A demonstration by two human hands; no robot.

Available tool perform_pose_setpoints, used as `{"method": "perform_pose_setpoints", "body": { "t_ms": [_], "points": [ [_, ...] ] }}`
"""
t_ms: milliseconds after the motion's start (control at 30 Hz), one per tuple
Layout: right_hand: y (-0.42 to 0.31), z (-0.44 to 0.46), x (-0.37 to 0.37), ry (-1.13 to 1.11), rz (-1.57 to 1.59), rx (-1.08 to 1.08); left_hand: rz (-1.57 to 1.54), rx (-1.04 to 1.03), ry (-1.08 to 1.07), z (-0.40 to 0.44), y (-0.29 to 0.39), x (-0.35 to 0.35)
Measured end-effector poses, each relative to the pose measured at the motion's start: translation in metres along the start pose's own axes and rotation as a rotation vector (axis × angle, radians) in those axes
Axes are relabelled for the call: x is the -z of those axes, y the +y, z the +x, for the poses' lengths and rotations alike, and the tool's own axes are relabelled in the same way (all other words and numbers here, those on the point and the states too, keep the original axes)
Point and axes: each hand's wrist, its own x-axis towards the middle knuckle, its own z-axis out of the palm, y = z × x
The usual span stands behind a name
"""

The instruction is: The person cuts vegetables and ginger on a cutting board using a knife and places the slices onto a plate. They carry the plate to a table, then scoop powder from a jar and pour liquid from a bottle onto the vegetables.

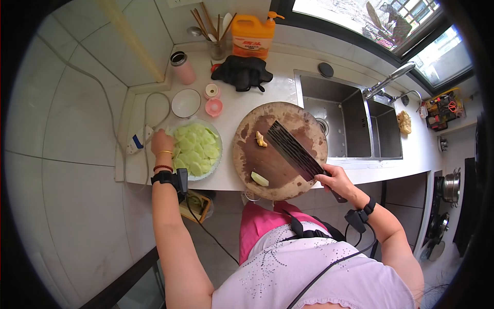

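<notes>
My right hand grips the handle of a cleaver, whose dark patterned blade lies over a round wooden chopping board. Left of the blade on the board sit a knob of ginger and a pale green vegetable end piece. My left hand is at the left rim of a plate heaped with thin pale green vegetable slices. Its fingers are curled; whether they hold the rim or something else is hidden.
Behind the plate stand a white bowl, a pink lidded jar and a pink flask. A black cloth-like bundle and an orange jug are farther back. The double sink is right of the board; a power strip lies left.
</notes>
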Motion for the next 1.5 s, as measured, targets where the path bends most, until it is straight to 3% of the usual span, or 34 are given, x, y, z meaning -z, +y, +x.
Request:
{"method": "perform_pose_setpoints", "body": {
  "t_ms": [133, 200, 233, 300, 333, 400, 500, 633, 733, 833, 900, 1000, 1067, 1133, 1200, 1267, 1500],
  "points": [
    [0.002, 0.0, -0.002, 0.007, 0.006, -0.002, -0.114, -0.021, -0.137, -0.003, -0.01, 0.022],
    [0.003, -0.001, -0.003, 0.013, 0.012, 0.003, -0.208, 0.003, 0.07, -0.008, -0.012, 0.034],
    [0.004, 0.0, -0.003, 0.02, 0.014, 0.003, -0.203, 0.001, 0.071, -0.01, -0.014, 0.032],
    [0.001, -0.001, -0.004, 0.023, 0.012, -0.005, -0.201, -0.232, 0.182, -0.016, -0.018, 0.029],
    [0.0, -0.001, -0.006, 0.027, 0.006, -0.013, -0.194, -0.231, 0.182, -0.025, -0.017, 0.031],
    [0.002, 0.002, -0.008, 0.02, 0.012, 0.0, -0.119, -0.524, -0.045, -0.044, -0.006, 0.033],
    [0.001, 0.004, -0.006, 0.021, -0.014, 0.009, -0.239, -0.531, 0.091, -0.052, 0.002, 0.045],
    [-0.006, 0.004, -0.007, 0.022, -0.043, 0.005, -0.337, -0.43, 0.096, -0.024, -0.001, 0.037],
    [-0.007, 0.005, -0.011, 0.022, -0.02, 0.012, -0.174, -0.38, -0.044, -0.014, 0.015, 0.029],
    [-0.008, 0.003, -0.01, 0.016, -0.035, 0.008, -0.168, -0.499, -0.042, -0.017, 0.032, 0.026],
    [-0.012, -0.002, -0.008, 0.02, -0.075, 0.006, -0.302, -0.534, 0.112, -0.015, 0.028, 0.025],
    [-0.009, -0.005, -0.005, 0.015, -0.175, 0.041, -0.518, -0.385, 0.27, -0.066, 0.042, 0.078],
    [-0.002, -0.008, -0.007, 0.014, -0.236, 0.059, -0.468, -0.527, 0.312, -0.118, 0.052, 0.082],
    [0.006, -0.009, -0.012, 0.003, -0.292, 0.253, -0.473, -0.73, 0.159, -0.175, 0.064, 0.073],
    [0.007, -0.013, -0.015, -0.056, -0.394, 0.223, -0.56, -0.842, 0.084, -0.218, 0.079, 0.057],
    [0.011, -0.016, -0.022, -0.071, -0.467, 0.348, -0.626, -0.853, 0.057, -0.238, 0.095, 0.047],
    [0.019, -0.026, -0.04, -0.079, -0.571, 0.408, -0.628, -0.913, 0.068, -0.242, 0.123, 0.024]
  ]
}}
